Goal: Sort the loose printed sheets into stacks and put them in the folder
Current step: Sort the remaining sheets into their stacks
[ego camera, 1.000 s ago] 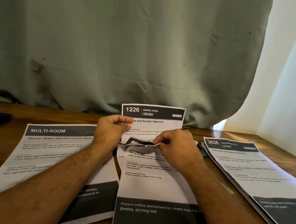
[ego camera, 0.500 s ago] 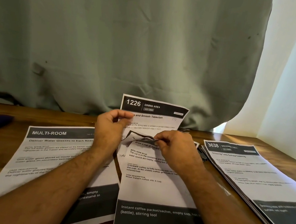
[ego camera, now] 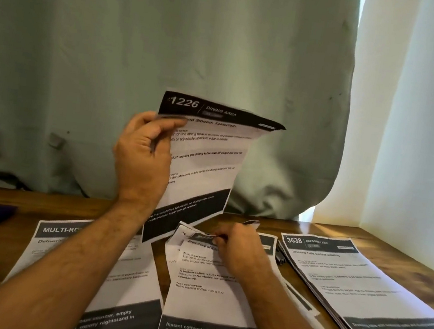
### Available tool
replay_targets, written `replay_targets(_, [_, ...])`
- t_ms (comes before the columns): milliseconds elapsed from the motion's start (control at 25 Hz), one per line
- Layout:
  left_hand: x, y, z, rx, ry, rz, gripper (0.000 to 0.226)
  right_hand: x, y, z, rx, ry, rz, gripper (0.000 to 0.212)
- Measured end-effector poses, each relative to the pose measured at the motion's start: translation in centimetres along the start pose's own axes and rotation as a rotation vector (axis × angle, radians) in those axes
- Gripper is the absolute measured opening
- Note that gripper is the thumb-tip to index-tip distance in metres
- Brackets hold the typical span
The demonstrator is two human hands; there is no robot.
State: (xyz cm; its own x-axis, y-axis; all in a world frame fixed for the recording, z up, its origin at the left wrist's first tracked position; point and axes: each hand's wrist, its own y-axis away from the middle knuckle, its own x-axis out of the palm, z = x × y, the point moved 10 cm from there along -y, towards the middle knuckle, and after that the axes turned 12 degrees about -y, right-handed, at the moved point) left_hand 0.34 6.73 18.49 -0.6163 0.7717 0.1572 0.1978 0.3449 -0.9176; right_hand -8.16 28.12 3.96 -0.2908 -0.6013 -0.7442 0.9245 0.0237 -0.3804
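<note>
Your left hand (ego camera: 144, 154) holds 1 sheet, the 1226 sheet (ego camera: 205, 162), lifted above the tabletop (ego camera: 391, 259); its grip is closed, fingers curled on the left edge. Your right hand (ego camera: 237, 250) pinches the curled top edge of the middle stack (ego camera: 204, 295). You have 3 stacks lying there: the MULTI-ROOM stack (ego camera: 62, 243) left, the middle one, the 3638 stack (ego camera: 359, 293) right.

White sheets (ego camera: 212, 161) with black bands, brown wooden table (ego camera: 382, 241), pale green curtain (ego camera: 172, 34).
</note>
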Motion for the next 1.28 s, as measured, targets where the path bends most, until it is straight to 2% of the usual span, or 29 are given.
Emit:
replay_targets(160, [-0.8, -2.4, -3.5, 0.06, 0.048, -0.007, 0.019, -1.6, 0.5, 0.8, -0.008, -0.132, -0.121, 0.036])
replay_targets(320, [-2.4, -4.3, -4.9, 0.038, 0.06, -0.02, 0.019, -4.5, 1.4, 1.9, -0.081, -0.212, -0.238, 0.016])
replay_targets(480, [-4.1, -4.9, -4.9, 0.013, 0.065, 0.005, 0.017, -8.9, 2.8, 4.9, -0.251, -0.233, -0.382, 0.016])
replay_targets(600, [-5.2, -5.2, -3.3, -0.093, 0.082, 0.024, 0.019, -12.2, 4.3, 8.3, -0.422, -0.169, -0.533, 0.02])
replay_targets(720, [-5.9, -5.0, -0.9, -0.246, 0.144, 0.039, 0.02, -14.5, 5.8, 10.4, -0.523, -0.246, -0.613, 0.022])
replay_targets(880, [-6.0, -3.1, 3.3, -0.503, 0.248, 0.066, 0.017, -16.0, 6.7, 13.3, -0.592, -0.272, -0.61, 0.022])
replay_targets(1040, [-4.5, -0.3, 7.4, -0.716, 0.269, 0.171, 0.022, -16.3, 6.2, 16.4, -0.627, -0.243, -0.583, 0.02])
replay_targets(1280, [-2.5, 4.7, 11.9, -0.822, 0.204, 0.319, 0.025, -13.0, 3.7, 19.5, -0.627, -0.176, -0.522, 0.022])
